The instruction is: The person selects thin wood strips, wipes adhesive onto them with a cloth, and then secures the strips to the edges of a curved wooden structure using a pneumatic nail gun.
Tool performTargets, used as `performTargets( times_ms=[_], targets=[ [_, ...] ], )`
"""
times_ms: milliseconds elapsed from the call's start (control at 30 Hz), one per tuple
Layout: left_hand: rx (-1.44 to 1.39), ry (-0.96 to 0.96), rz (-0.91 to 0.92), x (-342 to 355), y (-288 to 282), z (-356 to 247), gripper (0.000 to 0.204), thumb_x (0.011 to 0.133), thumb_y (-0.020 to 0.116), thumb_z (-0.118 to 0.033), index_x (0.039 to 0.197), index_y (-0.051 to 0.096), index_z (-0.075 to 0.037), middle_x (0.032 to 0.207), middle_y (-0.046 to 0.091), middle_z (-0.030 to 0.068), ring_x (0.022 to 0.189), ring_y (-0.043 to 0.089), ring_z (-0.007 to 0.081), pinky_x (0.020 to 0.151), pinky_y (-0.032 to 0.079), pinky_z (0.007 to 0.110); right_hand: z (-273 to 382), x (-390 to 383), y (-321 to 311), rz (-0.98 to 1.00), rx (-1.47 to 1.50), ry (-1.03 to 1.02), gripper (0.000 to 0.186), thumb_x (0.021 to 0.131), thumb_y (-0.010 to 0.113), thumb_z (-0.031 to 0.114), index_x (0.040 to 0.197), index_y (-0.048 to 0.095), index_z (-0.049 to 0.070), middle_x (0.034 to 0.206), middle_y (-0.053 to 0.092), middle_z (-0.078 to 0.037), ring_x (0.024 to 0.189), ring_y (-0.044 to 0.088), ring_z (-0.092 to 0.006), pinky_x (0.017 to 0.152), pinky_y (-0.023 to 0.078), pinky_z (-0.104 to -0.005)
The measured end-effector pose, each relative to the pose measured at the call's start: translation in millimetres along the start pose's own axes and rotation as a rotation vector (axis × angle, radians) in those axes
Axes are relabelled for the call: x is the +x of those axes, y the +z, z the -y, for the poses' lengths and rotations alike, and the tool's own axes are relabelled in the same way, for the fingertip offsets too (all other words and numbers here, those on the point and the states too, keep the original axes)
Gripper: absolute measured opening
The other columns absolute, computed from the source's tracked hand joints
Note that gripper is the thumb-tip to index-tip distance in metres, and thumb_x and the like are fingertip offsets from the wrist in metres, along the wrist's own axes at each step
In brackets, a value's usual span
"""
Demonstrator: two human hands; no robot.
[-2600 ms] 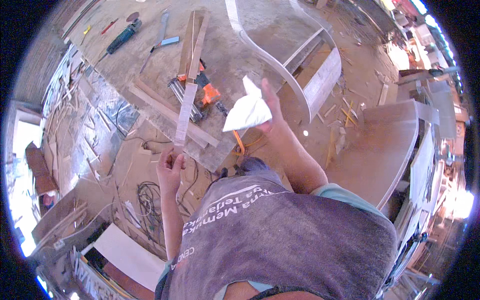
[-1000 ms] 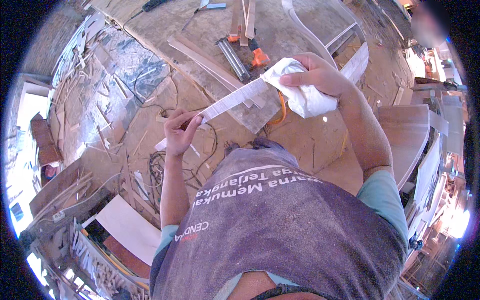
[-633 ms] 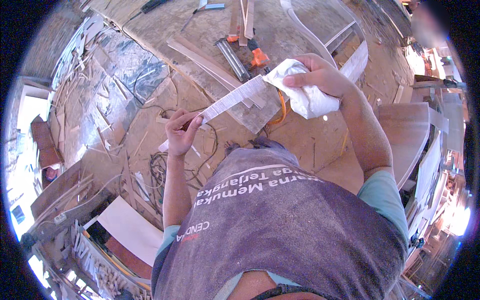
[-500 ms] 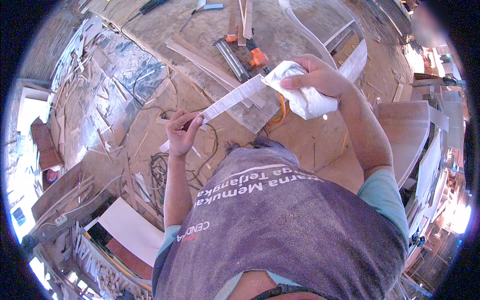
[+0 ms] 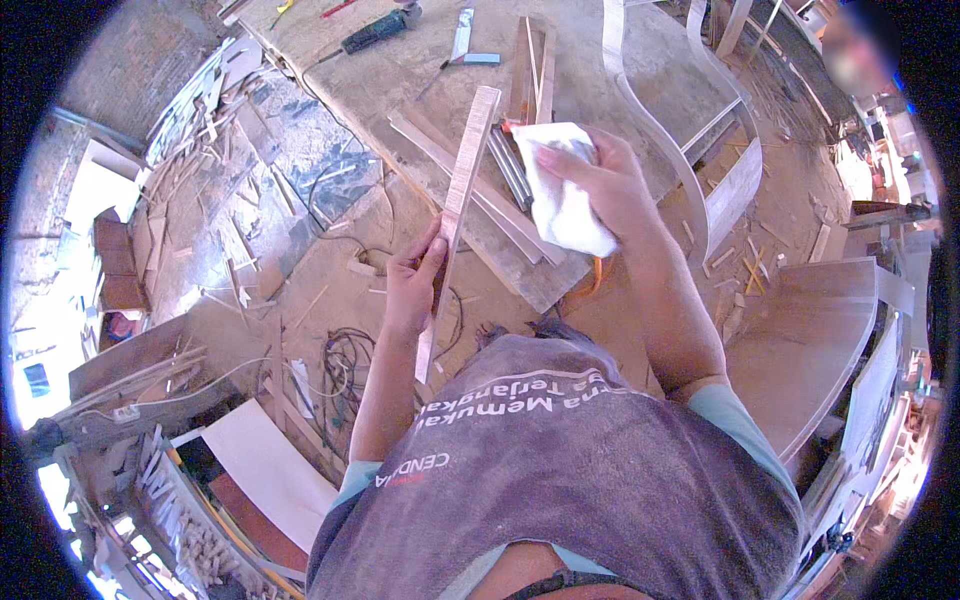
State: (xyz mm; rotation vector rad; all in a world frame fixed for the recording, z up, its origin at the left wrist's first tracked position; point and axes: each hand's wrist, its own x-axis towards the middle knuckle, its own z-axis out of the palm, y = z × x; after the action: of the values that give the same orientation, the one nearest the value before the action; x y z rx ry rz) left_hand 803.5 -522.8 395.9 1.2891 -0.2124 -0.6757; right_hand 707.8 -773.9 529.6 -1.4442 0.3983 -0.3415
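Note:
My left hand (image 5: 415, 277) is closed round a long, narrow pale wooden strip (image 5: 467, 159), which stands lengthwise, slanting up and right past my fingers toward the workbench. My right hand (image 5: 615, 180) grips a crumpled white cloth (image 5: 570, 222), thumb pressed on top, just right of the strip and apart from it. Behind the cloth an orange-and-silver tool (image 5: 508, 160), mostly hidden, lies among loose wooden strips (image 5: 430, 150) on the dusty workbench (image 5: 345, 85). The lower ends of my fingers on the strip are partly hidden.
A dark power tool (image 5: 365, 35) and a pale blue square (image 5: 480, 58) lie up the bench. A curved wooden frame (image 5: 730, 190) is at the right, with a curved panel (image 5: 790, 340) below it. Cables (image 5: 345, 350) and offcuts (image 5: 235, 240) litter the floor at left.
The wooden strip has swung from slanting rightward under the cloth to nearly lengthwise, apart from it. My left hand has moved right. The cloth, still gripped, sits slightly lower and further left.

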Motion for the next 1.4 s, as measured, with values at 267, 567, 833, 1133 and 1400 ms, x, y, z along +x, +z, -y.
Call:
performTargets(
  times_ms=[267, 567, 833, 1133, 1400],
  targets=[
    [-0.1, -0.013, -0.004, -7.2, -3.0, -4.4, 0.042, 0.104, 0.059, -0.008, 0.145, 0.055, 0.002, 0.132, 0.068, 0.0079, 0.109, 0.067, 0.0129, 0.093, 0.054, 0.027, -1.0, 39.6, 13.5, -0.115, -0.042, -0.064, 0.031, 0.089, 0.082, 0.022, 0.109, 0.072, 0.0, 0.085, 0.074, -0.005, 0.067, 0.068, -0.0118, 0.058, 0.053, -0.0291],
    [-0.158, -0.004, 0.003, -12.8, -10.4, 1.1, 0.043, 0.104, 0.063, -0.01, 0.144, 0.057, 0.001, 0.116, 0.072, 0.0022, 0.094, 0.065, 0.0057, 0.082, 0.051, 0.02, -2.1, 44.6, 17.9, -0.045, -0.033, -0.05, 0.033, 0.09, 0.081, 0.024, 0.11, 0.069, 0.0, 0.089, 0.074, -0.006, 0.07, 0.071, -0.0124, 0.061, 0.057, -0.0287],
    [-0.149, 0.03, 0.03, -17.7, -2.4, -3.9, 0.042, 0.103, 0.062, -0.008, 0.143, 0.057, 0.004, 0.13, 0.069, 0.0082, 0.11, 0.066, 0.0117, 0.096, 0.051, 0.025, 0.5, 43.8, 19.9, -0.05, -0.063, -0.064, 0.034, 0.09, 0.081, 0.025, 0.11, 0.07, 0.0, 0.088, 0.073, -0.005, 0.069, 0.07, -0.0122, 0.06, 0.055, -0.0285],
    [-0.21, -0.009, 0.054, -17.7, 4.2, -6.2, 0.042, 0.104, 0.061, -0.008, 0.144, 0.056, 0.003, 0.129, 0.068, 0.0073, 0.112, 0.065, 0.0107, 0.098, 0.05, 0.024, 2.1, 30.7, 23.7, -0.031, -0.172, -0.063, 0.031, 0.091, 0.08, 0.025, 0.108, 0.072, 0.0, 0.086, 0.073, -0.004, 0.07, 0.068, -0.0105, 0.06, 0.054, -0.0273],
    [-0.205, -0.024, 0.045, -15.7, 14.8, -16.9, 0.045, 0.105, 0.059, -0.01, 0.148, 0.052, 0.003, 0.127, 0.068, 0.0061, 0.108, 0.065, 0.0097, 0.093, 0.052, 0.024, -4.4, 18.9, 30.8, -0.015, -0.235, -0.033, 0.033, 0.089, 0.08, 0.024, 0.108, 0.072, -0.002, 0.086, 0.074, -0.006, 0.067, 0.068, -0.012, 0.058, 0.054, -0.0295]
  ],
)
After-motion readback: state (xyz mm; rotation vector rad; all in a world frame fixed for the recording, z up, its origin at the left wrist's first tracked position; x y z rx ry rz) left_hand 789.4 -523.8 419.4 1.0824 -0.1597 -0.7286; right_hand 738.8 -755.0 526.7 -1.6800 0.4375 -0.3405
